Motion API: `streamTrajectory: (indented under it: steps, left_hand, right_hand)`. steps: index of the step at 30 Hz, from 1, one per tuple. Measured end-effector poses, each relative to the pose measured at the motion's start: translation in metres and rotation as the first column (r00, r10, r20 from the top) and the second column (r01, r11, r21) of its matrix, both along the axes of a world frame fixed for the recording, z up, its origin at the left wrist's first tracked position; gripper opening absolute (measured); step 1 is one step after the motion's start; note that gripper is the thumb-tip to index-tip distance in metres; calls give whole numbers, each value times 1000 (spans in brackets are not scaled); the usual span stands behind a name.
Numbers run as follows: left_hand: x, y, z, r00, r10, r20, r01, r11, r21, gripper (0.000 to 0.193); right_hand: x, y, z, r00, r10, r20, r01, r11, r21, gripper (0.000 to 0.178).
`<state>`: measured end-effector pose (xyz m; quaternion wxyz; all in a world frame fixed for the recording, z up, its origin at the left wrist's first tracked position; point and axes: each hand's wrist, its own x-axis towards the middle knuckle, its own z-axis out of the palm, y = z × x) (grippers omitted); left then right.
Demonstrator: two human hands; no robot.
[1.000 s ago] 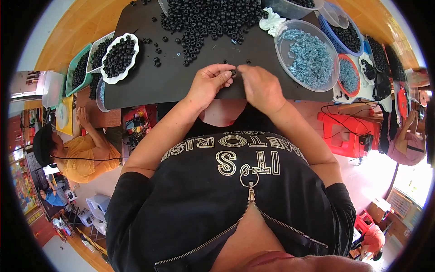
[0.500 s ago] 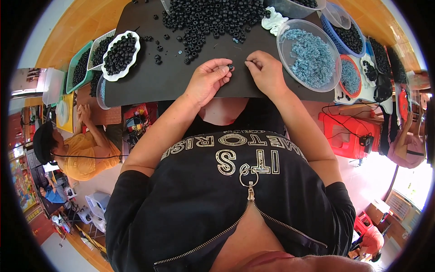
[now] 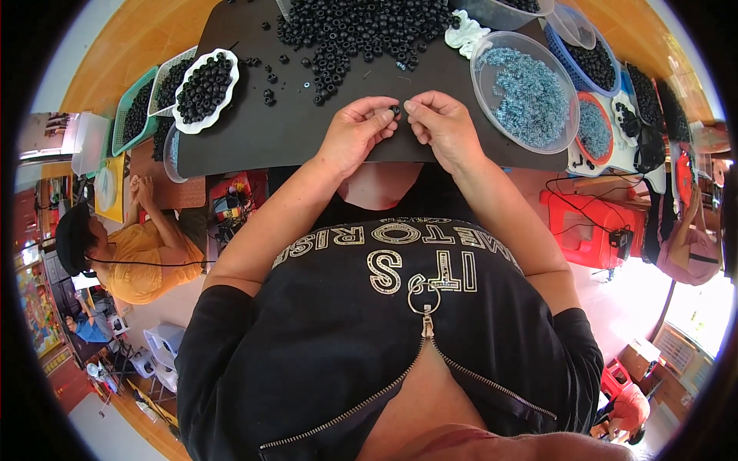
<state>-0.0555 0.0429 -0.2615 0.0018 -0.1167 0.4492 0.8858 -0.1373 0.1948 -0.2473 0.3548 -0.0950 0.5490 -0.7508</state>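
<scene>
My left hand point(image 3: 360, 132) pinches a small round black bead-like piece with a hole point(image 3: 395, 110) between thumb and fingertips. Close beside it, the thumb and forefinger of my right hand point(image 3: 442, 127) are pressed together near the piece; whatever they hold is too small to make out. Beyond both hands spreads a big heap of the same black pieces point(image 3: 361, 34) on the dark table point(image 3: 254, 146). To the right of my right hand stands a clear round tub point(image 3: 570, 127) with many small pale-blue pieces point(image 3: 530, 100).
A white scalloped dish point(image 3: 182, 123) of black pieces sits at the left, beside a green basket point(image 3: 117, 137). At the right are a white crumpled cloth point(image 3: 465, 34), a blue basket point(image 3: 607, 91) and an orange-rimmed dish point(image 3: 609, 146). A person in yellow point(image 3: 157, 257) sits at the left.
My right hand has moved left, its fingertips now near the black piece. My left hand has shifted slightly up and right, still holding the piece.
</scene>
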Motion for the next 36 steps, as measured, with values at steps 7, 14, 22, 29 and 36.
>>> streamTrajectory:
  steps: [7,14,22,29,36]
  left_hand:
    - [0,2,-3,998,28,-54,-32,997,-64,18]
    - [0,3,-2,999,21,-43,-24,997,-70,18]
    - [1,5,-3,998,57,-40,-62,988,-145,19]
    - [2,7,-1,997,78,-7,-79,987,-138,19]
    - [0,8,1,995,86,45,-76,979,-187,18]
  right_hand:
    - [1,3,-2,994,48,97,-42,997,-61,12]
    - [4,-1,-4,996,25,90,-22,999,-39,11]
    - [8,-3,-2,996,-37,-82,42,997,59,10]
    - [4,-2,-5,996,-9,-93,16,997,74,8]
    - [3,-2,-7,994,5,-113,5,996,88,5]
